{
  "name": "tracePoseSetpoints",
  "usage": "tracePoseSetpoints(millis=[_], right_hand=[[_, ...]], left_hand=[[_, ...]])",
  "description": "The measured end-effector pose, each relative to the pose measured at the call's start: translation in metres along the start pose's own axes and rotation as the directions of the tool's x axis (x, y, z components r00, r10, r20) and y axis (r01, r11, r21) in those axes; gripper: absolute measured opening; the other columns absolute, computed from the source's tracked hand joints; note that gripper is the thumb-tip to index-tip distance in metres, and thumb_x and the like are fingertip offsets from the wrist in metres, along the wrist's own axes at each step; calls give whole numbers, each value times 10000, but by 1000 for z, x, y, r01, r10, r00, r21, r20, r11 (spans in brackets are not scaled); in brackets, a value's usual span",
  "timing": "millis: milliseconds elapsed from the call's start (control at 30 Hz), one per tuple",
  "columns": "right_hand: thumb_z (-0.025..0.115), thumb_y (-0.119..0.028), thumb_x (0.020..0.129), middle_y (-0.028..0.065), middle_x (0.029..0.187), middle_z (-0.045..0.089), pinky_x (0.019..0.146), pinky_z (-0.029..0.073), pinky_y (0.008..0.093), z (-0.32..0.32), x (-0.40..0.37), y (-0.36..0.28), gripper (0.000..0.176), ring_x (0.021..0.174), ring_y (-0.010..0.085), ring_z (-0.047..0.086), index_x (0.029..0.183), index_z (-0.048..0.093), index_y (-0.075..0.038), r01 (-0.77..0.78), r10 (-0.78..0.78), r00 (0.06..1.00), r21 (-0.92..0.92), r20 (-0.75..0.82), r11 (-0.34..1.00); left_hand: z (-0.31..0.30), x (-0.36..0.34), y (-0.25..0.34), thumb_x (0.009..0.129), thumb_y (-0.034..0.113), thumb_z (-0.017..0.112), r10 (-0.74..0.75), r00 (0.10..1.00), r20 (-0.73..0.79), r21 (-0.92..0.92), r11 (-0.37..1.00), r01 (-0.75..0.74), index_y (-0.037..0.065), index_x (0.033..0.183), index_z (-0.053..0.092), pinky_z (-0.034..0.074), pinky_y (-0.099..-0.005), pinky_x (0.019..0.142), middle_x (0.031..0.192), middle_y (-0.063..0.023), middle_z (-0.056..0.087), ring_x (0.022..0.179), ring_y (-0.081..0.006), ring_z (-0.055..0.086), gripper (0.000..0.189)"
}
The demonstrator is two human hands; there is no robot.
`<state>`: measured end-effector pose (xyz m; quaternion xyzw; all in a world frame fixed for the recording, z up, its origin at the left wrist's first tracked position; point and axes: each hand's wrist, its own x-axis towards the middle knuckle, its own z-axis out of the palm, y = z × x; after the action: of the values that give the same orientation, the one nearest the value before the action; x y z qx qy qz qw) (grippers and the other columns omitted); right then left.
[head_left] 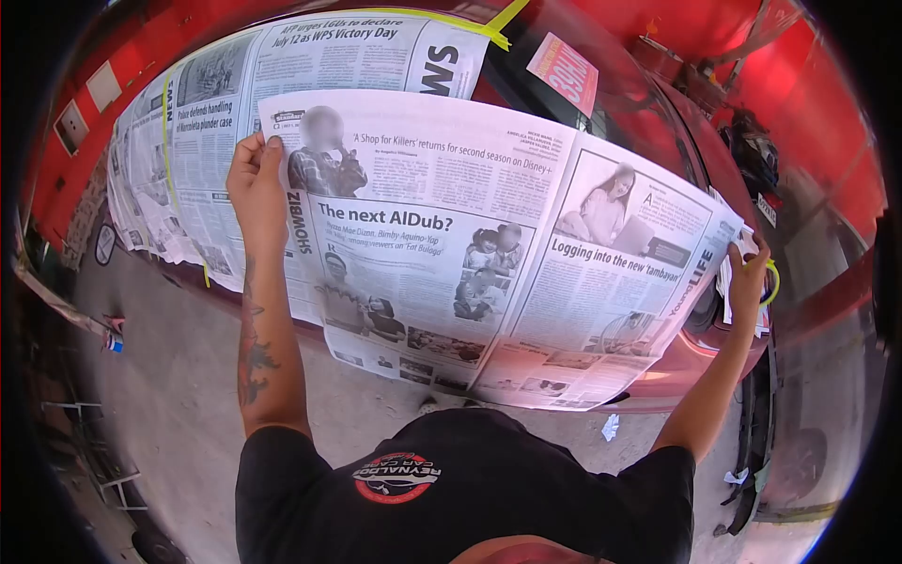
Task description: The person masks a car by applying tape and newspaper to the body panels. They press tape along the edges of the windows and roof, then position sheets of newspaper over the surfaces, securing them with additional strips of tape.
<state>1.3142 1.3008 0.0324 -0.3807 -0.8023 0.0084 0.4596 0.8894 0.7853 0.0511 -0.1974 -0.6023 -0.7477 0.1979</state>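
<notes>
Black shirt [526, 479] nearest; my left hand [256, 183] and right hand [749, 273] pinch opposite edges of the newspaper sheet [432, 183], beside the red car [672, 376]. Even tension, light grip: fewer creases, less tearing.

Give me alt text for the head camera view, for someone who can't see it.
A person's left hand and right hand hold an open newspaper sheet by its sides, in front of a red car. Beyond it, more newspaper, with yellow tape along edges, covers part of the car.
</notes>
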Motion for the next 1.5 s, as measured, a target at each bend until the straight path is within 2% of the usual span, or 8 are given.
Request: tracePoseSetpoints(millis=[167,300,433,567,867,1000,1133,1500], right_hand=[[502,16,962,188,1084,571,896,463,368,-49,-46,-128,720,894,281,647,1551,94,-60,143,-151,988,340,-2,929],[630,48,902,137,963,689,964,447,341,-58,-75,-217,923,956,215,668,1561,-12,-33,70,-382,919,914,97,400],[780,-95,778,82,918,723,950,405,388,-44,-67,-251,906,958,257,640,1502,258,57,528,-701,713,644,18,554],[783,-133,755,97,990,715,926,409,411,-28,-70,-272,673,870,255,656,1350,516,34,584,-764,646,655,-15,480],[710,-47,698,108,867,683,949,407,466,-14,-94,-282,487,795,284,657,1174,647,33,638,-834,538,589,120,496],[611,-162,956,113,772,629,817,481,397,-12,-101,-277,390,680,253,599,1269,568,65,638,-871,490,670,26,379],[577,-142,997,55,681,543,521,365,271,-9,-116,-256,387,578,120,469,1327,499,46,523,-718,688,612,107,593],[635,-44,937,118,800,613,549,452,295,-17,-120,-233,86,631,185,574,949,570,11,390,-580,805,624,126,677]], left_hand=[[40,-23,29,980,116,577,216,973,-77,-76,972,-222,-1,1103,611,447,-227,784,955,-44,652,843,-84,573,173],[63,-67,65,996,151,535,263,958,116,-252,940,-228,-8,1163,600,423,-217,652,759,-59,635,695,-81,555,240],[84,-111,101,969,153,550,171,825,539,-168,981,-94,-29,1346,523,371,-181,569,743,-52,646,554,-45,498,420],[87,-127,113,847,-19,673,203,697,688,-88,976,-197,-4,1413,485,373,-160,539,877,-22,677,554,0,485,597],[93,-144,84,810,7,737,528,714,461,-72,824,-563,61,978,684,502,-295,546,943,-86,636,657,-197,646,184],[87,-149,78,819,61,731,469,757,455,16,846,-533,75,916,637,500,-323,540,923,-47,630,639,-214,635,136],[75,-159,85,812,98,723,522,711,472,71,781,-620,104,898,621,461,-322,519,915,-13,618,600,-204,592,133],[63,-180,81,796,220,763,530,660,532,41,762,-646,103,1142,670,409,-309,507,892,-3,619,583,-178,559,376]])
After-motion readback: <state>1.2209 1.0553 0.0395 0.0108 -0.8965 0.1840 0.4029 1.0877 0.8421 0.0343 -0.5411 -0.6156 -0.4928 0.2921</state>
